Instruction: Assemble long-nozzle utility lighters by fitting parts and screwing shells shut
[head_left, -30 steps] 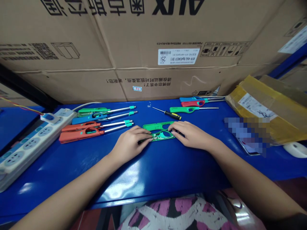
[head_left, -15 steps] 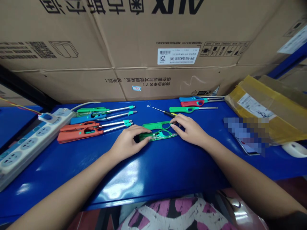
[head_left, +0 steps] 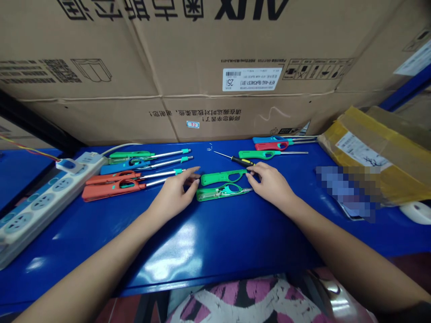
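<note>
A green lighter shell lies split in two halves in the middle of the blue table: the cover half (head_left: 220, 177) behind, the half with inner parts (head_left: 220, 192) in front. My left hand (head_left: 175, 193) rests flat just left of them, fingers stretched out, tips at the metal nozzle of an orange lighter (head_left: 112, 190). My right hand (head_left: 271, 181) lies right of the halves, fingers loosely apart. Its fingertips touch the black and yellow handle of a small screwdriver (head_left: 240, 160); its thumb is near the cover half's right end.
Several long-nozzle lighters (head_left: 134, 163) lie in a row at the left, and three more (head_left: 272, 147) at the back right. A white power strip (head_left: 40, 199) runs along the left edge. Cardboard boxes (head_left: 202, 67) wall the back; a taped parcel (head_left: 373, 152) sits at the right.
Both hands have come off the lower green half. My left hand slid up and left to the orange lighter's nozzle; my right hand drew back toward the screwdriver handle.
</note>
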A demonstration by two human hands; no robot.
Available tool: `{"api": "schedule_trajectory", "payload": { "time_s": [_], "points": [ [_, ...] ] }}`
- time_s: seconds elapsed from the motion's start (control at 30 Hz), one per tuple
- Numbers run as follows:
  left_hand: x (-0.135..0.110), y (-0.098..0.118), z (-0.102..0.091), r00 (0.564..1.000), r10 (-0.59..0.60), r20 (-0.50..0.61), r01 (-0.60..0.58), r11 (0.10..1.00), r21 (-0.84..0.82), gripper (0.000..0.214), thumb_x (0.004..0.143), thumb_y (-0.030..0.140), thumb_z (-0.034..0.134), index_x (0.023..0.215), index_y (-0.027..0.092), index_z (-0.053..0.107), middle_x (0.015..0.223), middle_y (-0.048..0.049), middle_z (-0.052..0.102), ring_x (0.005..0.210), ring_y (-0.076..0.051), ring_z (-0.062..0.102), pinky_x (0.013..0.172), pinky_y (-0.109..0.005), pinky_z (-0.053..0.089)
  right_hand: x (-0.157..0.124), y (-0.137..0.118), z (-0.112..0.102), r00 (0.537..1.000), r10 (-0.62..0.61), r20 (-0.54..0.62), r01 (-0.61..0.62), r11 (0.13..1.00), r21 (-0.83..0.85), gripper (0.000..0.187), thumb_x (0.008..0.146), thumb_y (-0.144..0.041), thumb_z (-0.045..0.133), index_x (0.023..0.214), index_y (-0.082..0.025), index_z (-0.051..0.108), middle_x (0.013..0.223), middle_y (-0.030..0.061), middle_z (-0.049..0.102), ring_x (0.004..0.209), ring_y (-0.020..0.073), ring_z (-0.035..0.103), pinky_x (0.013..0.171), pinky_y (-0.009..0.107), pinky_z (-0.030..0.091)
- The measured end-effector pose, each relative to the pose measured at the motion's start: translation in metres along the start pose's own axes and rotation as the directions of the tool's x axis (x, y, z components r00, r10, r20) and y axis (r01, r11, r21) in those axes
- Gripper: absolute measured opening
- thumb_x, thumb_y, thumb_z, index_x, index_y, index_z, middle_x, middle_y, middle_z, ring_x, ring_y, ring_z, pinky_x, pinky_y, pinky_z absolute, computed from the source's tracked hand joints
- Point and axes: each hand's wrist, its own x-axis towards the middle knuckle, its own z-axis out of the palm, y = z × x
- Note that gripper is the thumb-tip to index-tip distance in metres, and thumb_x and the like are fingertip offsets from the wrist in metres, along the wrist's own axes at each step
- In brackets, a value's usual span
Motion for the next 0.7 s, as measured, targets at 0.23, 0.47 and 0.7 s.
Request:
{"api": "schedule_trajectory", "payload": {
  "time_s": [0.23, 0.47, 0.7],
  "points": [
    [0.002, -0.003, 0.007, 0.988, -0.154, -0.007, 0.14, 0.914, -0.381, 0.05, 0.089, 0.04, 0.067, 0.132, 0.015, 0.061, 0.119, -0.0149, 0.074, 0.107, -0.027, 0.074, 0.094, -0.046, 0.061, 0.003, 0.005, 0.006, 0.995, 0.096, -0.03, -0.08, 0.936, 0.342, 0.024, 0.083, -0.031, 0.064, 0.097, -0.016, 0.077, 0.083, 0.0059, 0.071, 0.061, 0.0163, 0.059, 0.067, 0.034, 0.052],
    [0.002, 0.012, 0.003, 0.948, -0.234, -0.218, 0.092, 0.853, -0.513, 0.043, 0.077, 0.039, 0.083, 0.112, 0.015, 0.074, 0.11, -0.011, 0.078, 0.101, -0.026, 0.075, 0.096, -0.042, 0.061, 0.002, -0.004, 0.003, 0.98, 0.2, 0.007, -0.163, 0.78, 0.604, 0.043, 0.085, -0.046, 0.065, 0.111, -0.012, 0.076, 0.086, 0.0095, 0.077, 0.073, 0.0215, 0.073, 0.07, 0.036, 0.061],
    [-0.004, 0.023, 0.001, 0.925, -0.01, -0.379, -0.107, 0.952, -0.287, 0.014, 0.087, 0.03, 0.075, 0.095, 0.02, 0.079, 0.099, -0.0047, 0.08, 0.091, -0.021, 0.075, 0.085, -0.034, 0.063, 0.007, -0.007, -0.005, 0.953, 0.302, 0.017, -0.196, 0.576, 0.794, 0.047, 0.072, -0.059, 0.078, 0.091, -0.016, 0.076, 0.083, 0.0079, 0.077, 0.07, 0.02, 0.073, 0.074, 0.037, 0.063]
  ]
}}
